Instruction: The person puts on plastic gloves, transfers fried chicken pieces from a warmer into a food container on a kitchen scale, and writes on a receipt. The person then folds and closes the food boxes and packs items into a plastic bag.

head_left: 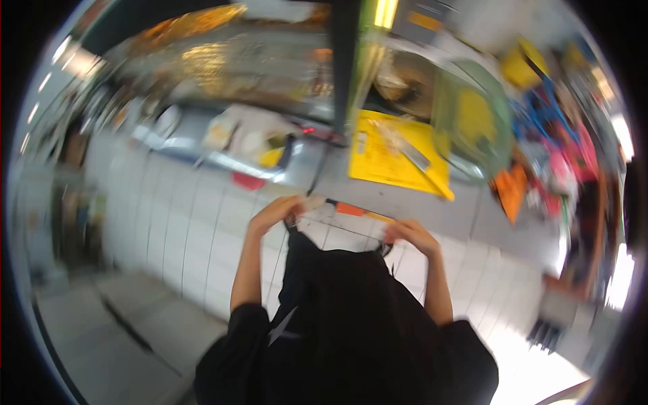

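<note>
My left hand (275,213) is held out in front of my body, its fingers closed on a narrow black strap (291,223). Level with it on the other side, my right hand (413,233) pinches a second black strap (387,248). Both straps run down to the black cloth (337,270) at my front. Just beyond my fingers is the counter edge, where an orange-and-black strip (349,209) shows. Motion blur softens the fingertips.
On the counter lies a yellow sheet or board (381,155) with a knife (413,155) on it. Right of it stands a greenish clear container (476,121). A glass display case (256,64) rises behind. An orange cloth (509,189) and colourful bags (560,162) crowd the right.
</note>
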`<state>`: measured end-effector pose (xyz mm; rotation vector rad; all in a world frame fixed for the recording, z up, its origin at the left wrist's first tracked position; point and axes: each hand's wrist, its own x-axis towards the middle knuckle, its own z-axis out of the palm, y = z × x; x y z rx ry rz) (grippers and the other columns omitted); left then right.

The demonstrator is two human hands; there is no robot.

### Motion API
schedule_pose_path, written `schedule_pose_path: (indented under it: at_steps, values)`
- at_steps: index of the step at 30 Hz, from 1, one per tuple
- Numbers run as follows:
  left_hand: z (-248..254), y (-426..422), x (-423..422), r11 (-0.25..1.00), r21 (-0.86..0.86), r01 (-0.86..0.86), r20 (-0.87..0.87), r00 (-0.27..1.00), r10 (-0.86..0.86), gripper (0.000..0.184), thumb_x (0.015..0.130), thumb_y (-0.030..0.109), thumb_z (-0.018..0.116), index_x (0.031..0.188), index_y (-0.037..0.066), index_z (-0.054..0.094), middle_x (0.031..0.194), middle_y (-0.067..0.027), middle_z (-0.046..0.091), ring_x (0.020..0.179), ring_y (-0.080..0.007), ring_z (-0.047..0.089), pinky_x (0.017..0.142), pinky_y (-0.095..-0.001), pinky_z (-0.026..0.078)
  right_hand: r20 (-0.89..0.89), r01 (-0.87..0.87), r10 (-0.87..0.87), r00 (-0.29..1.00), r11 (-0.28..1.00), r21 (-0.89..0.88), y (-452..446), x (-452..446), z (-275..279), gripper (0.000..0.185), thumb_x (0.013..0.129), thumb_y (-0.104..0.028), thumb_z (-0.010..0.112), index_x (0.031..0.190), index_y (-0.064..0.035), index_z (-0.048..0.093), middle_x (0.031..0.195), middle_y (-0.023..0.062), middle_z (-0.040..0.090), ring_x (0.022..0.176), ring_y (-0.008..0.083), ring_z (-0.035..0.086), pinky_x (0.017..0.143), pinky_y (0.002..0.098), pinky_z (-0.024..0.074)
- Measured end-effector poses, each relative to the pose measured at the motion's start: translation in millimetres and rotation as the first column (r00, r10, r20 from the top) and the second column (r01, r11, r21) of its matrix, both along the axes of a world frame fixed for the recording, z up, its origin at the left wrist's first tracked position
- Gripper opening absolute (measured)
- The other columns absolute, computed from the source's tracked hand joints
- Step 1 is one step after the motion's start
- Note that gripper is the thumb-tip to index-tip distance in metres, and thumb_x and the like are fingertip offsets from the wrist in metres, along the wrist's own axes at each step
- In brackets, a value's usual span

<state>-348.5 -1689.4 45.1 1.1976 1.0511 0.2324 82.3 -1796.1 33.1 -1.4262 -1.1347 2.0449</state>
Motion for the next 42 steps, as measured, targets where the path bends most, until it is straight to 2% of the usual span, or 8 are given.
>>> schedule_pose_path:
  at_steps: [6,8,15,24,33,36,39,42]
  values:
    - [-22,49,-110,0.998,-0.063,0.024,-0.139,0.990,-0.033,0.062,0.104,0.058,0.036,0.074,0.010,0.063,0.074,-0.0015,0.063,0.072,-0.0109,0.058,0.066,-0.0281,0.041,0.276,0.538,-0.607,0.745,0.792,0.289,91,-94,-21,0.034,0.101,-0.029,0.055,0.110,0.0005,0.068,0.085,0.0070,0.068,0.063,0.0130,0.064,0.055,0.0302,0.0533]
    - [2,61,-119,1.000,-0.009,0.030,-0.235,0.972,-0.032,0.059,0.104,0.055,0.039,0.075,0.010,0.063,0.073,-0.0016,0.063,0.071,-0.0106,0.058,0.065,-0.0278,0.041,0.399,0.585,-0.748,0.530,0.663,0.467,129,-97,4,0.028,0.097,-0.019,0.054,0.109,0.0014,0.068,0.085,0.0130,0.069,0.076,0.0215,0.069,0.069,0.0376,0.0558]
    - [4,97,-114,0.986,0.156,0.062,-0.127,0.991,-0.042,0.041,0.104,0.038,0.048,0.088,0.003,0.061,0.073,-0.0028,0.059,0.070,-0.0106,0.055,0.065,-0.0298,0.043,0.546,-0.109,-0.779,0.309,0.541,0.834,237,-107,-77,0.054,0.081,0.004,0.048,0.133,0.0161,0.047,0.125,0.0334,0.056,0.119,0.0526,0.050,0.106,0.0497,0.0405]
    - [48,94,0,0.869,0.419,0.263,0.042,0.951,-0.307,0.025,0.101,0.023,0.055,0.094,-0.001,0.058,0.075,-0.0105,0.058,0.067,-0.0157,0.054,0.064,-0.0333,0.045,0.497,0.242,-0.867,0.033,0.490,0.838,241,-48,-66,0.030,0.085,-0.001,0.055,0.111,0.0031,0.071,0.109,0.0263,0.066,0.106,0.0424,0.063,0.096,0.0439,0.0493]
    - [83,77,113,0.771,0.484,0.414,0.182,0.814,-0.551,0.022,0.101,0.020,0.055,0.096,-0.002,0.057,0.074,-0.0109,0.059,0.063,-0.0134,0.054,0.060,-0.0330,0.045,0.493,-0.134,-0.831,0.258,0.475,0.870,230,-13,-109,0.022,0.082,-0.010,0.067,0.100,0.0006,0.075,0.095,0.0202,0.071,0.090,0.0317,0.070,0.079,0.0373,0.0550]
    - [92,72,124,0.767,0.477,0.429,0.176,0.809,-0.561,0.022,0.101,0.020,0.055,0.096,-0.001,0.057,0.076,-0.0110,0.059,0.064,-0.0153,0.056,0.062,-0.0337,0.046,0.536,0.235,-0.695,0.479,0.690,0.685,229,-14,-88,0.023,0.086,-0.008,0.062,0.104,-0.0028,0.076,0.107,0.0186,0.071,0.100,0.0315,0.067,0.086,0.0379,0.0543]
    - [91,73,135,0.756,0.558,0.342,0.179,0.840,-0.513,0.016,0.099,0.017,0.057,0.098,0.000,0.058,0.083,-0.0115,0.059,0.072,-0.0199,0.058,0.067,-0.0348,0.047,-0.312,0.940,-0.893,0.323,0.267,0.210,205,-32,-57,0.033,0.094,-0.011,0.060,0.127,-0.0064,0.066,0.127,0.0153,0.064,0.116,0.0317,0.061,0.096,0.0411,0.0517]
    - [85,70,161,0.592,0.800,0.093,0.188,0.899,-0.396,0.014,0.092,0.013,0.064,0.101,0.003,0.058,0.092,-0.0118,0.059,0.084,-0.0264,0.059,0.074,-0.0371,0.047,-0.676,0.992,-0.734,0.060,0.121,-0.043,163,-84,18,0.046,0.104,-0.024,0.052,0.147,-0.0081,0.044,0.143,0.0131,0.053,0.127,0.0301,0.054,0.107,0.0422,0.0457]
